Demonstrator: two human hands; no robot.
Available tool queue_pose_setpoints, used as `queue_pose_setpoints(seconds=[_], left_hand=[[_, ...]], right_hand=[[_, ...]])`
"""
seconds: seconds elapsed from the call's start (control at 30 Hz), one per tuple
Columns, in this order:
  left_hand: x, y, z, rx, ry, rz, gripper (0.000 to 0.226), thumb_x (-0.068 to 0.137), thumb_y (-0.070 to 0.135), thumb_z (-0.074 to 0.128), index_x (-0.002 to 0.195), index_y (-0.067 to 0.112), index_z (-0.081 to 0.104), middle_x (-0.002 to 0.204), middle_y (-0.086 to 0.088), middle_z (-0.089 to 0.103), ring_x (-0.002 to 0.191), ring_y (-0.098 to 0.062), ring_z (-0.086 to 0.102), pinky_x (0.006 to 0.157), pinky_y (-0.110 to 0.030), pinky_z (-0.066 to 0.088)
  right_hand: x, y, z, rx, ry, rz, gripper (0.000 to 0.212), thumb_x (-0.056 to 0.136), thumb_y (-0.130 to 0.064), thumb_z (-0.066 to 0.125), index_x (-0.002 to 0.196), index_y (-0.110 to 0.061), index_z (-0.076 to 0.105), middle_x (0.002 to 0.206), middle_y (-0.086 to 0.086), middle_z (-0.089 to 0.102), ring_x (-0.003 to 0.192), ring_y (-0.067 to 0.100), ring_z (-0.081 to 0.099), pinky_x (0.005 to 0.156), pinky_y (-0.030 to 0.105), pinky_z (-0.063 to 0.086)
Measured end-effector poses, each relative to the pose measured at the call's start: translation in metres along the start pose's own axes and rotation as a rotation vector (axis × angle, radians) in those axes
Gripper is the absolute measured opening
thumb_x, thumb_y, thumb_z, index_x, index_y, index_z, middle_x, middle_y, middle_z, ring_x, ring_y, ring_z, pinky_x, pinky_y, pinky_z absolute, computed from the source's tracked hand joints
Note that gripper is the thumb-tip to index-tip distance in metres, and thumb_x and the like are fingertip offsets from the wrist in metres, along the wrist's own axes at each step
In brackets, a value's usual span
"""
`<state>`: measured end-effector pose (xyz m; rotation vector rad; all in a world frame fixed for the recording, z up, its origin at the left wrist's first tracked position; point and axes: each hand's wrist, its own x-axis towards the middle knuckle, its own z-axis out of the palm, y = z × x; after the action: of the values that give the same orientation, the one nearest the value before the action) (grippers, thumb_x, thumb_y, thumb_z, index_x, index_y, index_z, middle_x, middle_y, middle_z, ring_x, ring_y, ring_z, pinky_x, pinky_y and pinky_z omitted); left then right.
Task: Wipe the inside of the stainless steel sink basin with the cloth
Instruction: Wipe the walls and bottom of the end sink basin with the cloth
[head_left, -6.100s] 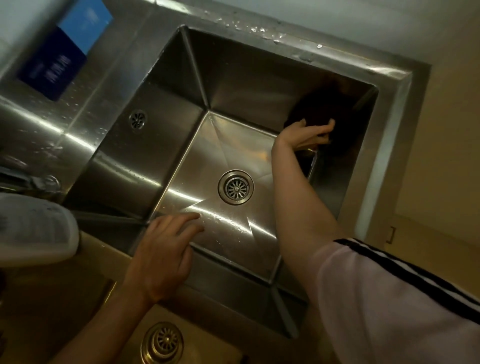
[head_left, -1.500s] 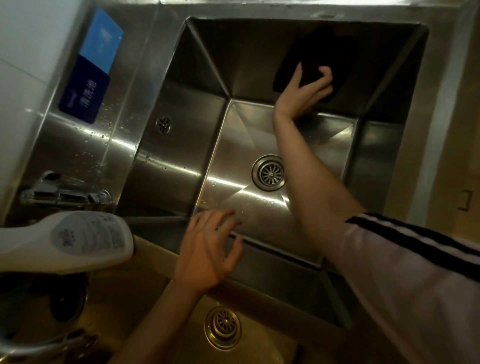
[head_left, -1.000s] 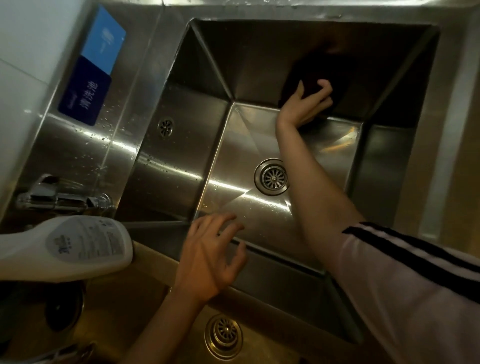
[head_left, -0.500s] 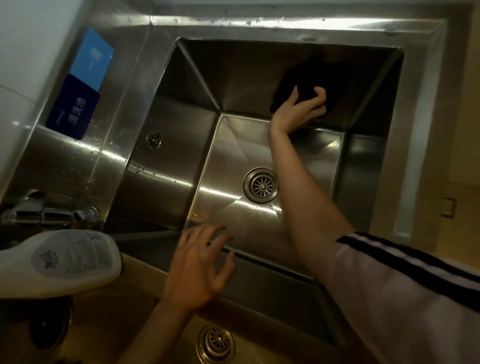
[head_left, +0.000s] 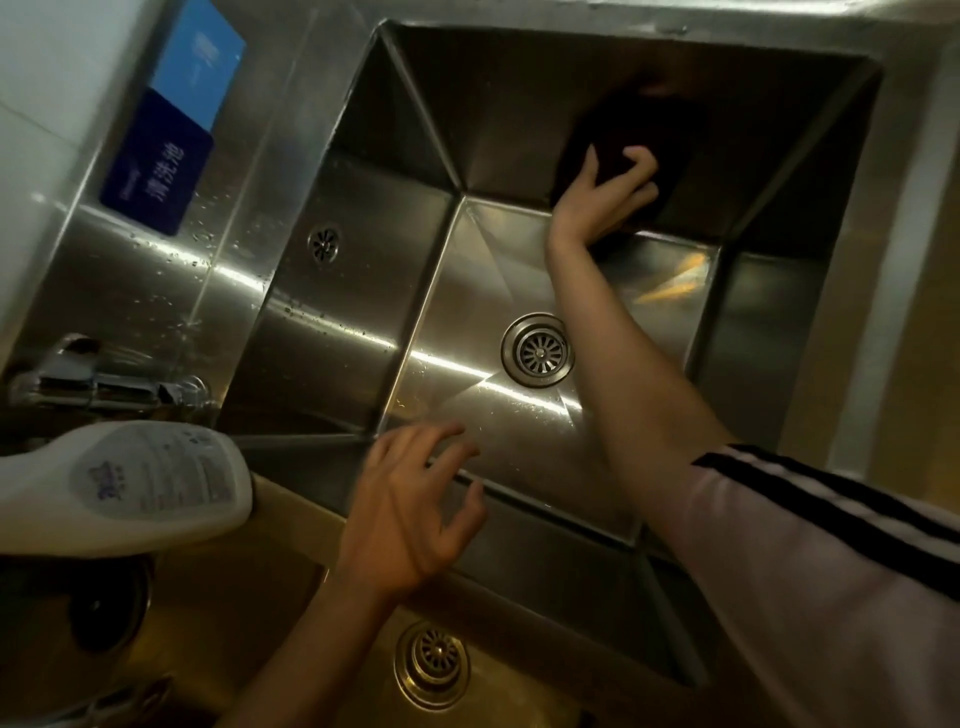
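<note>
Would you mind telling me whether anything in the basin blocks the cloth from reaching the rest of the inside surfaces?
Nothing visible does. The right hand presses the dark cloth on the far wall of the sink basin; the floor holds only its drain strainer, and the left hand is at the near rim.

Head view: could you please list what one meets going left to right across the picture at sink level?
Blue sign → overflow hole → drain strainer → right hand pressing the dark cloth.

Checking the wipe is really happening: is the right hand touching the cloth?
Touching. The head view shows the right hand spread flat on the dark cloth, fingers curled over it.
</note>
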<state>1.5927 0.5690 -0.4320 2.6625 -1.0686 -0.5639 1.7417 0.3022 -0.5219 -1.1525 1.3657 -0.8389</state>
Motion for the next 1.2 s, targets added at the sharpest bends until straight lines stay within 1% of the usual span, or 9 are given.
queue_pose_setpoints(seconds=[0.07, 0.13, 0.23, 0.27, 0.47, 0.63, 0.77, 1.07, 1.2], left_hand=[[-0.001, 0.001, 0.0, -0.001, -0.009, -0.009, 0.043, 0.088, 0.048, 0.043, 0.113, 0.02, 0.064, 0.124, -0.001, 0.058, 0.117, -0.016, 0.052, 0.098, -0.041, 0.04], [-0.001, 0.003, -0.001, -0.001, -0.022, -0.025, 0.044, 0.088, 0.049, 0.043, 0.115, 0.021, 0.063, 0.125, 0.0, 0.058, 0.117, -0.016, 0.052, 0.099, -0.04, 0.038], [-0.001, 0.004, -0.002, 0.006, -0.038, -0.048, 0.047, 0.087, 0.05, 0.042, 0.118, 0.021, 0.063, 0.125, 0.0, 0.058, 0.118, -0.017, 0.052, 0.1, -0.039, 0.036], [-0.001, 0.004, -0.002, 0.013, -0.037, -0.049, 0.048, 0.087, 0.05, 0.042, 0.118, 0.021, 0.064, 0.125, 0.0, 0.059, 0.118, -0.017, 0.053, 0.1, -0.038, 0.035], [0.0, 0.001, 0.001, 0.008, 0.0, -0.035, 0.045, 0.087, 0.046, 0.044, 0.116, 0.019, 0.064, 0.121, -0.001, 0.06, 0.115, -0.017, 0.053, 0.098, -0.036, 0.036], [0.001, -0.001, 0.003, 0.031, 0.03, -0.025, 0.044, 0.087, 0.045, 0.044, 0.117, 0.019, 0.063, 0.122, -0.001, 0.058, 0.115, -0.014, 0.049, 0.097, -0.033, 0.033], [0.001, -0.003, 0.003, 0.028, 0.044, -0.024, 0.043, 0.086, 0.043, 0.045, 0.117, 0.019, 0.062, 0.122, 0.0, 0.058, 0.115, -0.014, 0.049, 0.098, -0.033, 0.032], [0.002, 0.0, 0.003, 0.027, 0.053, -0.026, 0.042, 0.084, 0.043, 0.047, 0.115, 0.019, 0.063, 0.12, 0.0, 0.06, 0.111, -0.014, 0.053, 0.096, -0.037, 0.04], [0.002, -0.001, 0.003, 0.024, 0.049, -0.018, 0.042, 0.084, 0.043, 0.047, 0.113, 0.019, 0.064, 0.119, -0.001, 0.06, 0.11, -0.015, 0.053, 0.093, -0.038, 0.042]], right_hand=[[-0.003, -0.013, 0.012, 0.152, 0.056, -0.03, 0.03, 0.084, -0.004, 0.068, 0.11, 0.002, 0.055, 0.122, 0.021, 0.043, 0.112, 0.036, 0.051, 0.076, 0.004, 0.04], [-0.01, -0.03, 0.025, 0.249, 0.068, -0.112, 0.03, 0.079, -0.002, 0.072, 0.104, 0.0, 0.056, 0.117, 0.019, 0.043, 0.106, 0.036, 0.054, 0.076, 0.002, 0.042], [-0.014, -0.039, 0.034, 0.319, 0.018, -0.154, 0.031, 0.078, -0.003, 0.073, 0.103, -0.003, 0.055, 0.117, 0.016, 0.043, 0.107, 0.033, 0.055, 0.088, 0.026, 0.052], [-0.014, -0.038, 0.037, 0.321, 0.004, -0.153, 0.031, 0.078, -0.002, 0.073, 0.103, -0.003, 0.054, 0.118, 0.017, 0.042, 0.108, 0.034, 0.055, 0.088, 0.028, 0.052], [-0.004, 0.01, 0.049, 0.09, -0.069, -0.09, 0.034, 0.081, -0.008, 0.072, 0.108, -0.005, 0.051, 0.125, 0.015, 0.04, 0.112, 0.033, 0.052, 0.084, 0.025, 0.05], [0.007, 0.056, 0.052, -0.165, -0.092, 0.023, 0.035, 0.081, -0.011, 0.071, 0.109, -0.006, 0.051, 0.123, 0.014, 0.042, 0.107, 0.035, 0.054, 0.088, 0.035, 0.047], [0.007, 0.065, 0.054, -0.195, -0.046, 0.022, 0.034, 0.08, -0.012, 0.072, 0.108, -0.005, 0.054, 0.12, 0.016, 0.046, 0.105, 0.035, 0.054, 0.085, 0.03, 0.04], [-0.01, -0.002, 0.053, 0.237, 0.015, -0.11, 0.033, 0.082, -0.006, 0.07, 0.11, -0.002, 0.053, 0.121, 0.017, 0.044, 0.109, 0.033, 0.054, 0.08, 0.026, 0.052], [-0.019, -0.032, 0.054, 0.37, -0.022, -0.15, 0.034, 0.08, -0.004, 0.072, 0.108, -0.005, 0.053, 0.119, 0.016, 0.042, 0.11, 0.033, 0.054, 0.086, 0.031, 0.055]])
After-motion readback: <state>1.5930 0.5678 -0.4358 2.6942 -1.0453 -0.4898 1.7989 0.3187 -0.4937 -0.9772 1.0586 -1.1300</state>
